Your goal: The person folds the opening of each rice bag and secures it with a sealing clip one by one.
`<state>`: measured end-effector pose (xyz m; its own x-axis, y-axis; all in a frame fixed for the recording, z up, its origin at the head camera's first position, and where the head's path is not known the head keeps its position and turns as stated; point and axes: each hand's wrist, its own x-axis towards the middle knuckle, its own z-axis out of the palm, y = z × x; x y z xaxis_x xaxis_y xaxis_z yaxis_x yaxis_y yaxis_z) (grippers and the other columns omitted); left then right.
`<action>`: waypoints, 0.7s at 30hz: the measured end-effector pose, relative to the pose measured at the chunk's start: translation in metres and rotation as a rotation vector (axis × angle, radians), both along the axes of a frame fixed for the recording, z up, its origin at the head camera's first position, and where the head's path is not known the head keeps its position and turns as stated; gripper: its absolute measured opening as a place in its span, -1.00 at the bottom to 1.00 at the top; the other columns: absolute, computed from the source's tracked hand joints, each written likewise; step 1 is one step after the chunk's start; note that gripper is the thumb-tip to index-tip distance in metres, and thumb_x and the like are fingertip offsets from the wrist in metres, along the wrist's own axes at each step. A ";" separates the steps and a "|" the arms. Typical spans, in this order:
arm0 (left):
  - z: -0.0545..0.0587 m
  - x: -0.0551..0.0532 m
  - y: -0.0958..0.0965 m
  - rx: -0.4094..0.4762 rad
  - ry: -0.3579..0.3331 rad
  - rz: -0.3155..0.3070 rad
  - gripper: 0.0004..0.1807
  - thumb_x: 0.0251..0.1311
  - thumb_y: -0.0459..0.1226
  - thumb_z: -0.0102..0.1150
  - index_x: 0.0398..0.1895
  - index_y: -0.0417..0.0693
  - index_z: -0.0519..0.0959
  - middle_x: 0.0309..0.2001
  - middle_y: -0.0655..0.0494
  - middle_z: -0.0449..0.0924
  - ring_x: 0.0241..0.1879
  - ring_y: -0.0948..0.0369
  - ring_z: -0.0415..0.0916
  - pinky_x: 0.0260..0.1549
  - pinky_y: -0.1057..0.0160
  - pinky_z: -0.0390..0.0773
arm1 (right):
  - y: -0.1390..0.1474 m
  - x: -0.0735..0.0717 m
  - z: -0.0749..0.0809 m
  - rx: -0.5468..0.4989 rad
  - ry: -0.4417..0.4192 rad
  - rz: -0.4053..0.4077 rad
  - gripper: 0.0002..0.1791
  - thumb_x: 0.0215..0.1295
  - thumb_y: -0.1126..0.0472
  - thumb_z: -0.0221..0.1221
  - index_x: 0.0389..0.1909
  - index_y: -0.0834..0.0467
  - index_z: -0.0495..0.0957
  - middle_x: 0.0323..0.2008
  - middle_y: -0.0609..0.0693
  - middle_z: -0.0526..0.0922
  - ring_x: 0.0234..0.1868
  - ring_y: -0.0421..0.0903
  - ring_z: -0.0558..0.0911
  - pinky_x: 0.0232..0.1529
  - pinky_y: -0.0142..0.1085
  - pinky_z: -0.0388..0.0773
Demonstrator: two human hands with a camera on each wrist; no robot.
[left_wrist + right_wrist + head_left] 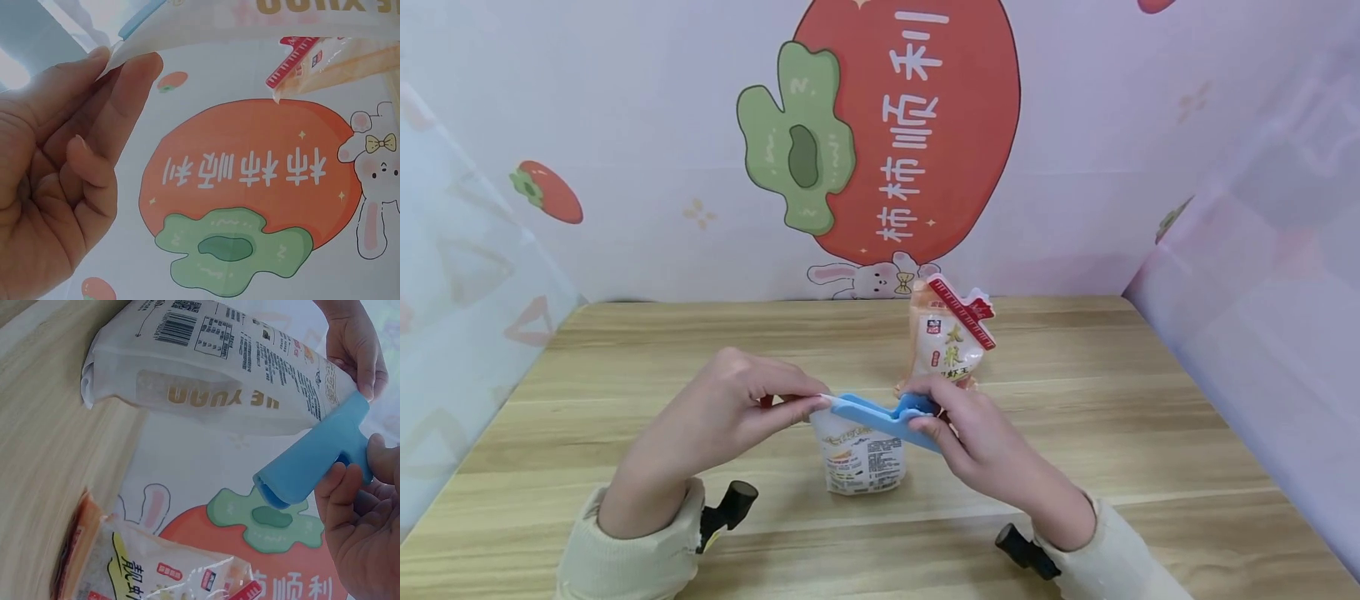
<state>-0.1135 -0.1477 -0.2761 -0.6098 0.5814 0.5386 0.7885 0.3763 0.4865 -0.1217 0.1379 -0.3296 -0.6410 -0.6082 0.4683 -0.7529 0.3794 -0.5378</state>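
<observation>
A white printed food bag point(865, 467) stands upright on the wooden table in the head view. My left hand point(737, 408) pinches the top left corner of that bag between thumb and fingertips, as the left wrist view also shows. Across the bag's top edge lies a blue bag clip point(312, 456), whose right part sticks out past the bag in the right wrist view. My right hand point(973, 433) holds the clip by its handles, thumb on one side and fingers on the other. The clip's far end comes close to my left fingertips.
Behind my right hand stands an orange and white snack bag point(936, 354), its top closed by a red and white clip point(958, 312). The wooden table point(760, 542) runs back to a cloth backdrop point(647, 83) with printed fruit and a rabbit.
</observation>
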 end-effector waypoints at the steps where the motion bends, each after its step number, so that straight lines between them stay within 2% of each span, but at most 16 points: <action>1: 0.000 0.000 0.000 0.004 -0.001 -0.010 -0.83 0.03 -0.45 0.43 -0.32 -0.05 0.77 -0.39 0.21 0.74 -0.56 0.50 0.39 -0.63 0.56 0.35 | -0.001 0.000 0.000 -0.003 0.005 -0.001 -0.79 0.43 0.28 0.12 0.02 0.20 0.46 -0.26 -0.01 0.66 -0.35 -0.27 0.59 -0.29 -0.40 0.63; 7: 0.002 0.000 0.002 0.020 -0.012 -0.045 -0.82 0.04 -0.47 0.41 -0.29 -0.08 0.77 -0.37 0.16 0.76 -0.56 0.49 0.40 -0.64 0.55 0.35 | -0.003 0.002 0.000 -0.004 0.024 -0.022 -0.77 0.41 0.30 0.13 0.03 0.25 0.45 -0.26 0.01 0.67 -0.34 -0.26 0.63 -0.24 -0.36 0.67; 13: 0.002 0.003 0.001 0.012 -0.034 -0.032 -0.85 0.07 -0.47 0.39 -0.33 -0.08 0.77 -0.43 0.20 0.73 -0.55 0.50 0.45 -0.59 0.52 0.46 | -0.007 0.004 0.001 -0.017 0.034 -0.012 -0.79 0.43 0.28 0.12 0.02 0.23 0.46 -0.29 -0.03 0.61 -0.35 -0.26 0.58 -0.27 -0.41 0.65; 16: 0.003 0.005 0.001 0.002 -0.067 -0.034 -0.89 0.11 -0.46 0.36 -0.35 -0.10 0.76 -0.46 0.21 0.72 -0.53 0.51 0.51 -0.55 0.48 0.54 | -0.010 0.005 0.001 -0.026 0.051 -0.004 -0.80 0.44 0.26 0.10 0.01 0.23 0.45 -0.33 -0.04 0.59 -0.36 -0.27 0.57 -0.28 -0.42 0.65; 19: 0.005 0.005 0.000 -0.001 -0.132 -0.033 -0.93 0.15 -0.42 0.35 -0.34 -0.11 0.76 -0.48 0.21 0.72 -0.52 0.49 0.55 -0.57 0.44 0.56 | -0.012 0.006 0.001 -0.033 0.066 -0.015 -0.80 0.44 0.26 0.10 0.00 0.24 0.44 -0.35 -0.04 0.60 -0.37 -0.27 0.57 -0.30 -0.42 0.64; 21: 0.004 0.002 -0.003 -0.004 -0.190 -0.040 -0.96 0.16 -0.38 0.36 -0.34 -0.10 0.76 -0.49 0.23 0.71 -0.54 0.48 0.54 -0.62 0.46 0.48 | -0.013 0.007 0.000 -0.038 0.069 -0.023 -0.79 0.44 0.25 0.10 0.00 0.24 0.44 -0.36 -0.03 0.60 -0.38 -0.27 0.56 -0.32 -0.43 0.63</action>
<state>-0.1114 -0.1503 -0.2723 -0.6765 0.6090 0.4140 0.6972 0.3487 0.6264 -0.1151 0.1247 -0.3294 -0.6196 -0.5747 0.5346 -0.7803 0.3769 -0.4990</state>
